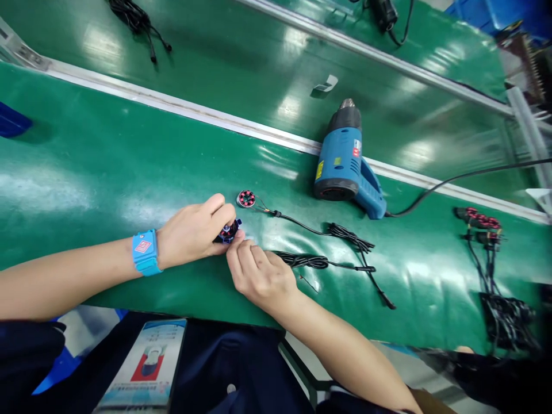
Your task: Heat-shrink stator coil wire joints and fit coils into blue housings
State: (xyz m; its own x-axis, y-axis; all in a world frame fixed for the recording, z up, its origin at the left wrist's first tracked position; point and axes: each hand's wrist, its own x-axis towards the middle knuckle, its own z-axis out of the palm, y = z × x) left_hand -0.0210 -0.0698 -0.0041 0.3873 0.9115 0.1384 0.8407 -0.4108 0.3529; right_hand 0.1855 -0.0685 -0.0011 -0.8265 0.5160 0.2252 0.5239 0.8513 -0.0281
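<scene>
My left hand (194, 230), with a blue band at the wrist, is closed on a small round motor part (228, 231) with a dark body and bluish edge; red shows inside. The left fingers cover much of it. My right hand (263, 273) is closed, its thumb and fingertips pressed to the part's right lower edge. A coiled black cable (308, 260) comes out from behind the right hand; its link to the held part is hidden. Just beyond the hands lies a round stator with red windings (246, 199), its thin wires joined to another black cable (302, 224).
A blue heat gun (338, 155) rests across the white rail (207, 116), nozzle away from me, its cord running right. Several red-wound stators (485, 221) with bundled cables lie far right. A black cable bundle (131, 16) and paper scrap (328, 83) lie behind the rail.
</scene>
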